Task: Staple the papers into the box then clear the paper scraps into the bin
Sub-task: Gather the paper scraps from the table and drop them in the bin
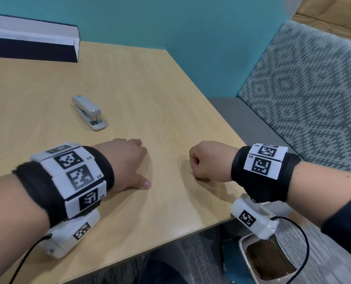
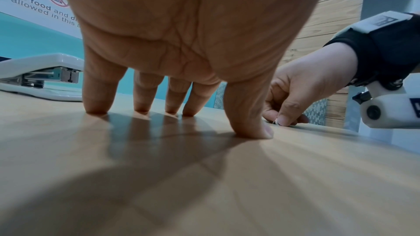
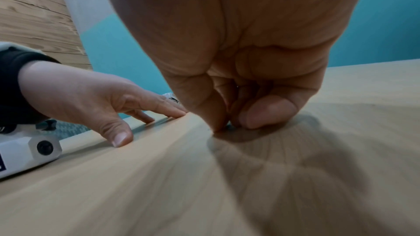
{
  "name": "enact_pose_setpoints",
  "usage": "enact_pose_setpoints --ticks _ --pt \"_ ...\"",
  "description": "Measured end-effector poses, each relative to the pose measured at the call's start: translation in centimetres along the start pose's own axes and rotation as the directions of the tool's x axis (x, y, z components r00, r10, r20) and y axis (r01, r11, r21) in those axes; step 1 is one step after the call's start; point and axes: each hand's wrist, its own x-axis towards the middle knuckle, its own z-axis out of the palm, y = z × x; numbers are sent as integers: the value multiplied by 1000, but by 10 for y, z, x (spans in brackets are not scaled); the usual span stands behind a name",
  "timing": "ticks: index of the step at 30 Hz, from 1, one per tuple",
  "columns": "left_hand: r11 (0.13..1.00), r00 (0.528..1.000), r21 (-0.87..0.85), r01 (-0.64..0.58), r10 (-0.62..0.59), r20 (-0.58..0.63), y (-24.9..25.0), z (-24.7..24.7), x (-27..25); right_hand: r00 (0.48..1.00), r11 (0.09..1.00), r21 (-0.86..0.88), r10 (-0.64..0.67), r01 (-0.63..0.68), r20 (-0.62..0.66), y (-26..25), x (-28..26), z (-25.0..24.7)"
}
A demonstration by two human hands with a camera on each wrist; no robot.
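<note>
Stapler [image 1: 89,112] lies beyond flat left hand [image 1: 123,162]; right hand [image 1: 209,160] pinches tiny scrap [image 1: 191,172].

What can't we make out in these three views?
- The speck pinched by the right hand: too small to identify in any view; curled fingers cover it in the right wrist view.
- The bin: wrist camera and cable overlap it in the head view; contents unclear.
- The box: cut off by the head view's left edge; inside hidden.
- The left hand blocks most of the stapler in the right wrist view.
</note>
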Motion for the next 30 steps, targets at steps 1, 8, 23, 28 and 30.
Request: enact_pose_setpoints --ticks 1,8,23,28,30 --pt "1000 1000 0 -1 1 -1 0 0 0 1000 1000 0 10 -10 2 -1 0 0" --pt "1000 1000 -6 -5 5 -7 0 1 0 999 998 -64 11 -9 33 -9 5 3" --pt "1000 1000 -23 2 -2 -9 -2 2 2 998 662 750 45 11 -54 56 -12 -1" --pt "998 999 -69 -11 9 -35 -7 6 4 995 166 983 49 74 -83 89 -24 8" --pt "995 998 -95 -23 18 -57 -14 13 9 990 2 991 42 132 -132 101 -32 11"
